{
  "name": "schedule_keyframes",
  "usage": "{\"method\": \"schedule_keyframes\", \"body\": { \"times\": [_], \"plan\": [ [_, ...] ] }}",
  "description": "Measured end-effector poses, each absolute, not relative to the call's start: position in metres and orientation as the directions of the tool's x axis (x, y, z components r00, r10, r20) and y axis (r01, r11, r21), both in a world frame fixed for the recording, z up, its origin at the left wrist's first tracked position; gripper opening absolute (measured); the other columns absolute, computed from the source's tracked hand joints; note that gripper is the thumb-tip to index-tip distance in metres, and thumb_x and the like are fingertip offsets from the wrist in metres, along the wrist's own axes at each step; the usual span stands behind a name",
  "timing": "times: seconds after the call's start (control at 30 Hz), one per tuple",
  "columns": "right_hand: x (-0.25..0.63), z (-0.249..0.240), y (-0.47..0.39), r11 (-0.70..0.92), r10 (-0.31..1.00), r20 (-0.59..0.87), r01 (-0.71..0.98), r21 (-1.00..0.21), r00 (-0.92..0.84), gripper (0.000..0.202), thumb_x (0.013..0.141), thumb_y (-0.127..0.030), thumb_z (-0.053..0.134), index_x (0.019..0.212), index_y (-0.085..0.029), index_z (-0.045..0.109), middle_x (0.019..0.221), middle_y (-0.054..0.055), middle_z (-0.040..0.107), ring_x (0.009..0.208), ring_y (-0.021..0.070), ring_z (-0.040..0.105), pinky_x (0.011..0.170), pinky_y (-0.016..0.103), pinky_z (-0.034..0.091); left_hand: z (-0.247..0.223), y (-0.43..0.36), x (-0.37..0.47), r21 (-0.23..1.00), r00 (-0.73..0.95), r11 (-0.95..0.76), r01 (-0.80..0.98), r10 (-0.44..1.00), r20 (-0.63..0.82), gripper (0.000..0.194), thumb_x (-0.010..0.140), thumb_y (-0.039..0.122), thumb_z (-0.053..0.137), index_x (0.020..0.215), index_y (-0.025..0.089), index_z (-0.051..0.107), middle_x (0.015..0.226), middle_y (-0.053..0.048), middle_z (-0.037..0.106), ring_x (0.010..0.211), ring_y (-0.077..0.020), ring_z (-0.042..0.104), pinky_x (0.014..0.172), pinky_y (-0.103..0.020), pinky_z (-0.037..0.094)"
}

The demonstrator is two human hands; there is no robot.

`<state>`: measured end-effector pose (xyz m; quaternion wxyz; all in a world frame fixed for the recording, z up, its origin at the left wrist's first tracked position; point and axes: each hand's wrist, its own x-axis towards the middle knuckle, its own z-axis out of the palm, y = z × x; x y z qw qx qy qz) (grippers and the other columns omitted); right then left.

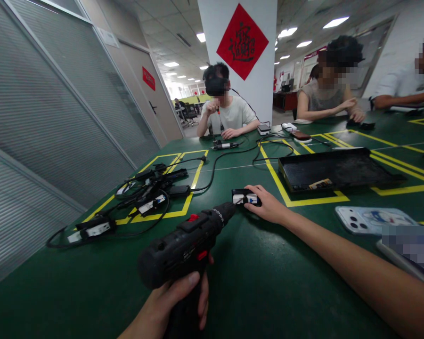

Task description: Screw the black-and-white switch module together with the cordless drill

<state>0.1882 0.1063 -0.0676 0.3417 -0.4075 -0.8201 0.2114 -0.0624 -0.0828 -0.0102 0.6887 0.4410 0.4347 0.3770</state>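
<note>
Over the green tabletop (268, 287), hands apart; my left hand (183, 294) wrapped round the drill (187, 242), right hand (263, 205) pinching the black-and-white part (247, 197) at the bit (237, 201), contact unclear; I'd keep the drill steady, brace the part, fingers clear.

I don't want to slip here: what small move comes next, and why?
Probably fine-align the drill with the black-and-white block: the left hand points it there, the right hand holds the block, and whether they touch is too small to tell.
</note>
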Motion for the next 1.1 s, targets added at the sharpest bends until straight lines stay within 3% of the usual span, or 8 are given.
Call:
{"method": "schedule_keyframes", "body": {
  "times": [0.3,0.53,0.67,0.93,1.1],
  "plan": [
    [0.1877,-0.0661,0.1055,0.574,0.816,0.385,0.517,-0.635,-0.432,0.052,0.081,-0.036,0.058,0.129,-0.027,0.04,0.118,0.007,0.046,0.1,0.0204,0.054,0.09,0.036,0.042,-0.0094,-0.082,-0.0637,0.942,0.342,0.325,-0.085,0.897,-0.279,0.034,0.088,0.038,0.042,0.114,0.016,0.036,0.062,-0.001,0.058,0.051,-0.0195,0.057,0.053,-0.034,0.042],
    [0.1879,-0.0675,0.1069,0.572,0.816,0.382,0.518,-0.636,-0.433,0.052,0.081,-0.036,0.058,0.129,-0.027,0.04,0.118,0.007,0.047,0.102,0.0211,0.054,0.09,0.036,0.042,-0.0062,-0.0828,-0.0618,0.922,0.33,0.366,-0.13,0.892,-0.307,0.054,0.087,0.039,0.045,0.13,0.015,0.024,0.06,-0.001,0.058,0.05,-0.0198,0.057,0.053,-0.035,0.043],
    [0.188,-0.068,0.1075,0.574,0.816,0.384,0.522,-0.631,-0.433,0.053,0.081,-0.037,0.058,0.129,-0.028,0.039,0.119,0.007,0.046,0.103,0.0214,0.053,0.091,0.037,0.042,-0.0049,-0.082,-0.061,0.919,0.334,0.374,-0.123,0.888,-0.317,0.056,0.087,0.038,0.045,0.133,0.015,0.024,0.06,-0.002,0.059,0.05,-0.0206,0.058,0.052,-0.035,0.043],
    [0.1876,-0.0686,0.1065,0.579,0.813,0.394,0.523,-0.625,-0.429,0.052,0.081,-0.036,0.058,0.129,-0.026,0.04,0.117,0.007,0.047,0.103,0.0206,0.053,0.092,0.036,0.042,-0.0082,-0.0833,-0.0615,0.929,0.315,0.356,-0.099,0.897,-0.309,0.036,0.086,0.039,0.046,0.113,0.016,0.04,0.06,-0.001,0.059,0.05,-0.0191,0.058,0.052,-0.033,0.043],
    [0.1877,-0.0675,0.1057,0.576,0.815,0.388,0.526,-0.627,-0.43,0.052,0.081,-0.035,0.058,0.129,-0.026,0.04,0.118,0.007,0.047,0.103,0.0206,0.053,0.092,0.035,0.042,-0.0066,-0.0829,-0.0614,0.93,0.322,0.356,-0.095,0.895,-0.309,0.046,0.087,0.039,0.044,0.125,0.016,0.03,0.06,-0.001,0.058,0.05,-0.0193,0.057,0.052,-0.034,0.043]
  ]
}}
